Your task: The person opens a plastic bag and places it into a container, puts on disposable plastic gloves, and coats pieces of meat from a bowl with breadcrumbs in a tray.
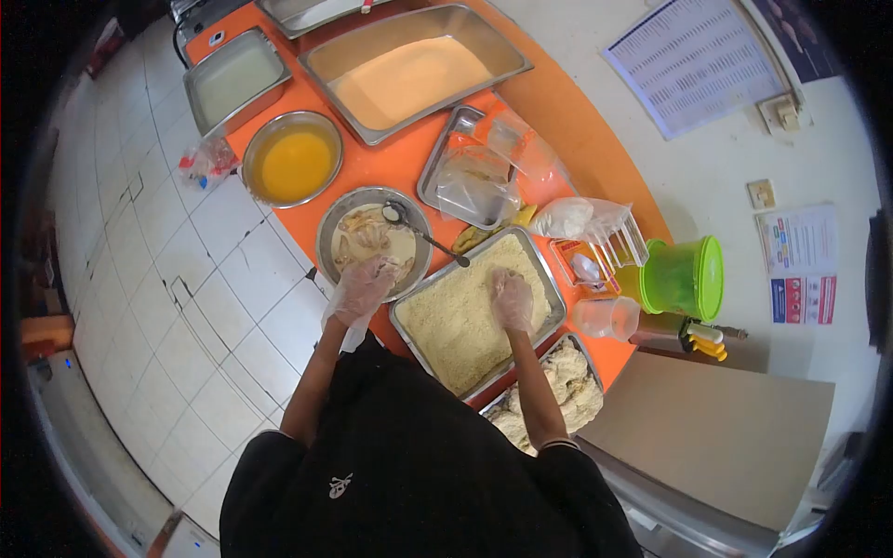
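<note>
My left hand point(363, 290), in a clear plastic glove, is at the near rim of a steel bowl point(327, 221) of pale, milky liquid. Its fingers are curled together over the bowl; what they grip is hidden. Pieces of raw meat point(370, 228) lie in the liquid, and a dark-handled spoon point(428, 238) leans across the bowl's right side. To the right, my gloved right hand point(512, 299) rests on pale yellow breading point(465, 321) in a metal tray point(409, 325). Its fingers lie on the breading, with nothing visible in them.
Coated pieces point(567, 391) fill a tray nearest me on the right. Beyond the bowls stand a bowl of yellow liquid point(296, 163) and a deep pan of orange powder point(409, 84). Plastic bags point(479, 177), a clear cup point(606, 318) and a green-lidded tub point(684, 277) line the wall side.
</note>
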Demonstrator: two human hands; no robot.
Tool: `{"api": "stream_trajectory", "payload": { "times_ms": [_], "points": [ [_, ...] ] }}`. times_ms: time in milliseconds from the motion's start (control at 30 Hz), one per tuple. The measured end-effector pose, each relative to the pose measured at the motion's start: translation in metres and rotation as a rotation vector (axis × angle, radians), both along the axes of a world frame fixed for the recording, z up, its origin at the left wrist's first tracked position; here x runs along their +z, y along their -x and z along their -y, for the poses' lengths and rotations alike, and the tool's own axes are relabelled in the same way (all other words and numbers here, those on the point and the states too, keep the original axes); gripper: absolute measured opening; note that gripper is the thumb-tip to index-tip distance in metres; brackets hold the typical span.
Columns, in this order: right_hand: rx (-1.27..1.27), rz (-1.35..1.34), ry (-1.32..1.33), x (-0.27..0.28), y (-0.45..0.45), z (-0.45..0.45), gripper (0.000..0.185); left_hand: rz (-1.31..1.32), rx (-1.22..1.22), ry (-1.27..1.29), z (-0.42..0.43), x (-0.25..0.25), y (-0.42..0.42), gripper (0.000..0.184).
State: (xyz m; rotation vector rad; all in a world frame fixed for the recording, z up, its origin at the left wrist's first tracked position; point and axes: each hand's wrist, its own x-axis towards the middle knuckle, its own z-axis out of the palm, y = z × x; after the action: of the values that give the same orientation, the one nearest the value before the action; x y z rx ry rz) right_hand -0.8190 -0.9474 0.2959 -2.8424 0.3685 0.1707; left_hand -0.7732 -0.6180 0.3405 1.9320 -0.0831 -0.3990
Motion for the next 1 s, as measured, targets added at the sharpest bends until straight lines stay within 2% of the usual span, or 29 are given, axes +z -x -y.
{"api": "stream_trajectory", "payload": {
  "times_ms": [133, 200, 233, 300, 333, 400, 433, 500, 600, 700, 767, 900, 933, 1000],
  "points": [
    [-0.066, -0.144, 0.070, -0.003, -0.023, 0.002, 0.042, -0.117, 0.011, 0.080, 0.005, -0.002, -0.004, 0.034],
    [0.010, -0.039, 0.036, 0.001, -0.022, -0.008, 0.038, 0.097, -0.032, 0.018, 0.006, -0.002, -0.005, 0.035],
    [0.021, -0.046, 0.034, 0.001, -0.017, -0.016, 0.038, 0.089, -0.021, 0.016, 0.006, 0.003, -0.004, 0.035],
    [0.207, 0.165, 0.287, -0.001, -0.007, -0.036, 0.035, -0.020, -0.035, -0.024, 0.010, 0.014, -0.010, 0.035],
    [0.204, 0.159, 0.280, -0.006, 0.002, -0.046, 0.035, -0.026, -0.038, -0.031, 0.010, 0.011, -0.012, 0.035],
    [0.443, 0.213, 0.161, -0.014, 0.023, -0.067, 0.034, -0.011, -0.057, -0.117, 0.012, 0.000, -0.015, 0.036],
    [0.435, 0.209, 0.156, -0.017, 0.034, -0.076, 0.034, -0.016, -0.065, -0.122, 0.013, 0.000, -0.015, 0.036],
    [0.622, 0.154, 0.022, -0.023, 0.057, -0.092, 0.036, 0.005, -0.072, -0.074, 0.014, 0.000, -0.015, 0.037],
    [0.683, 0.252, 0.153, -0.021, 0.082, -0.112, 0.038, -0.038, -0.093, -0.042, 0.014, 0.006, -0.015, 0.039],
    [0.634, 0.113, 0.131, -0.020, 0.084, -0.116, 0.046, -0.071, -0.115, -0.062, 0.014, 0.019, -0.017, 0.040],
    [0.596, 0.037, 0.141, -0.019, 0.077, -0.120, 0.044, -0.043, -0.119, -0.085, 0.014, 0.005, -0.017, 0.040],
    [0.494, -0.158, 0.167, -0.033, 0.062, -0.121, 0.043, -0.008, -0.107, -0.047, 0.015, 0.011, -0.016, 0.039],
    [0.545, -0.016, 0.128, -0.074, 0.061, -0.108, 0.043, 0.001, -0.102, -0.035, 0.015, 0.007, -0.016, 0.039],
    [0.507, -0.068, 0.061, -0.077, 0.056, -0.106, 0.040, 0.024, -0.140, -0.101, 0.014, -0.006, -0.019, 0.040]
  ]
}}
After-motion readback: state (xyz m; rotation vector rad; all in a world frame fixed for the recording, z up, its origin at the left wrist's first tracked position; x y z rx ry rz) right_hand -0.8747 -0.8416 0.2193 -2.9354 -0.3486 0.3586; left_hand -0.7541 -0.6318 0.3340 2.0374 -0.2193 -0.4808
